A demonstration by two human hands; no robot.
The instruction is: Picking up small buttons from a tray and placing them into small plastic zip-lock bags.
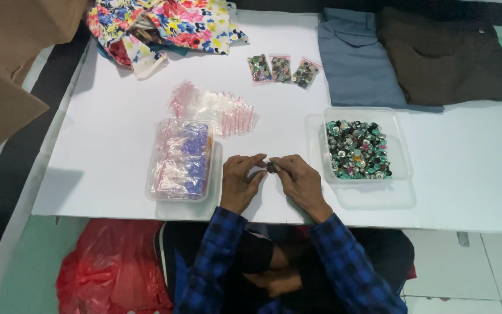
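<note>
Left hand (240, 180) and right hand (299, 179) meeting over white worktop (117, 145), fingertips pinched together on small dark button (271, 167), clear tray of buttons (358, 149) just right.

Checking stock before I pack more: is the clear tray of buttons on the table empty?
No, the clear tray on the table holds a dense pile of buttons.
</note>
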